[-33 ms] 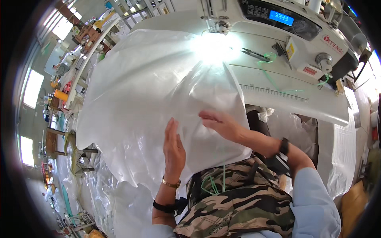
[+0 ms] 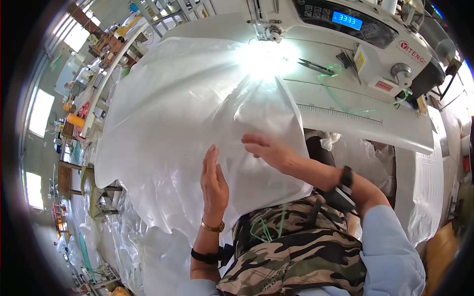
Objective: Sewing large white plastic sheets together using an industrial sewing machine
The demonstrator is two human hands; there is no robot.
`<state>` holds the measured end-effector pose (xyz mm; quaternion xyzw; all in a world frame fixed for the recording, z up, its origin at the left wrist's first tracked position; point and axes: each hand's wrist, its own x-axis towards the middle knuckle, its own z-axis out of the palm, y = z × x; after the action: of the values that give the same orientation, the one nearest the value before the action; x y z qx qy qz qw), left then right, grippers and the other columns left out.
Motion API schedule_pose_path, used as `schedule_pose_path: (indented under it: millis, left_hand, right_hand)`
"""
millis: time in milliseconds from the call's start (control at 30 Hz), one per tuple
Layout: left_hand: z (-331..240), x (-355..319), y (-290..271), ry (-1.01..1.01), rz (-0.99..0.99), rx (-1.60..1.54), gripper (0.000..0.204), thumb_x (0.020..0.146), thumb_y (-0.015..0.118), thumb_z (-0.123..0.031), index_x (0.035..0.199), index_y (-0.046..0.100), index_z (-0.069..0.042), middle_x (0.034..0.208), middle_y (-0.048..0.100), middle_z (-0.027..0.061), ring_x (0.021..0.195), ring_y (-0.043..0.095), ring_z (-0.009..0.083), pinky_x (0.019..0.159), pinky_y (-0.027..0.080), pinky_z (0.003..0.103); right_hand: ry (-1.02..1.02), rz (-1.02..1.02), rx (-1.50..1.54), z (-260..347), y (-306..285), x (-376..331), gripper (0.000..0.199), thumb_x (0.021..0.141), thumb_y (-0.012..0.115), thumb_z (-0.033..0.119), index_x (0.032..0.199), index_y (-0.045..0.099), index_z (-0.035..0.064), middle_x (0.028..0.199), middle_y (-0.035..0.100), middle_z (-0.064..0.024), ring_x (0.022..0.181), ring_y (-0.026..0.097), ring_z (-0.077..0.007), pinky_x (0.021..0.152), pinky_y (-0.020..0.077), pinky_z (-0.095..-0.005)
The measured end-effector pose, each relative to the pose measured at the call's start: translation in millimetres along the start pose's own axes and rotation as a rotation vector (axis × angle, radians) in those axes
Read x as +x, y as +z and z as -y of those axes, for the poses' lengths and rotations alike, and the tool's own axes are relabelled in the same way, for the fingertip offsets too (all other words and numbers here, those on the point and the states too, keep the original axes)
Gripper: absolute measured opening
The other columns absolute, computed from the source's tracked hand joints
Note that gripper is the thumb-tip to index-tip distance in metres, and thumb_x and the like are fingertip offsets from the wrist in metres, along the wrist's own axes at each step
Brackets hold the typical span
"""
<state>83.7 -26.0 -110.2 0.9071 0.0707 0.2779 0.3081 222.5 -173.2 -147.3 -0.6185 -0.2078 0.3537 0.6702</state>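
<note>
1. Left hand (image 2: pixel 214 190) is pointing to 12 o'clock, flat, empty.
2. Right hand (image 2: pixel 269 150) is pointing to 10, straightened, empty.
3. White sheet (image 2: pixel 158 123) is lying below both, reaching sewing-machine lamp (image 2: pixel 266 56) at 12.

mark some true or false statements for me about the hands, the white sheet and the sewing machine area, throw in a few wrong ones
1. A gold-coloured band circles the wrist of the left hand. True.
2. The right hand wears a thick glove. False: it is bare.
3. The white sheet reaches up to the bright light at the sewing machine. True.
4. The machine's screen is dark. False: it is lit blue.
5. Camouflage-patterned cloth covers the person's lap. True.
6. The dark pointed tool lies left of the light. False: it lies to the right.
</note>
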Motion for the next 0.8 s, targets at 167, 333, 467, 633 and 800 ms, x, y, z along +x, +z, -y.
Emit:
schedule_pose_path:
  millis: [167,333,467,633,800]
  left_hand:
    - [-22,34,-13,-0.045,0.038,-0.129,0.031,0.100,0.043,-0.001,0.129,0.055,0.002,0.127,0.060,0.0188,0.116,0.060,0.0306,0.097,0.049,0.037]
    - [-12,36,-42,-0.121,-0.021,-0.357,0.024,0.102,0.049,-0.009,0.114,0.066,0.003,0.113,0.068,0.0121,0.104,0.064,0.0166,0.091,0.050,0.030]
    - [-4,19,-51,-0.297,0.192,-0.498,0.027,0.100,0.057,-0.019,0.110,0.066,0.005,0.091,0.071,0.0072,0.083,0.063,0.0122,0.075,0.051,0.025]
    - [-12,-5,-31,-0.479,0.537,-0.485,0.026,0.094,0.067,-0.024,0.098,0.069,0.002,0.080,0.066,0.0025,0.066,0.060,0.0075,0.057,0.047,0.023]
    - [-13,-10,-38,-0.736,0.473,-0.777,0.015,0.089,0.070,-0.017,0.079,0.066,-0.007,0.059,0.053,-0.0065,0.050,0.044,0.0007,0.045,0.032,0.018]
  right_hand:
    - [0.088,-0.137,0.372,3,47,47,0.035,0.094,0.061,0.025,0.122,0.060,0.0029,0.116,0.063,-0.0034,0.108,0.055,-0.0138,0.090,0.0440,-0.0305]
    - [0.026,0.285,0.285,12,43,-12,0.033,0.091,0.067,0.029,0.110,0.067,0.0023,0.104,0.067,-0.0039,0.102,0.060,-0.0147,0.094,0.0444,-0.0312]
    - [0.149,0.567,0.196,49,24,-85,0.037,0.093,0.067,0.035,0.106,0.068,0.0008,0.103,0.068,-0.0062,0.105,0.060,-0.0152,0.099,0.0441,-0.0311]
    - [0.183,0.552,0.431,13,20,-93,0.039,0.096,0.062,0.034,0.118,0.060,0.0017,0.106,0.067,-0.0080,0.106,0.060,-0.0148,0.098,0.0447,-0.0331]
    - [0.219,0.276,0.353,-12,30,-97,0.030,0.096,0.063,0.029,0.110,0.060,0.0027,0.087,0.062,-0.0025,0.083,0.060,-0.0118,0.083,0.0497,-0.0310]
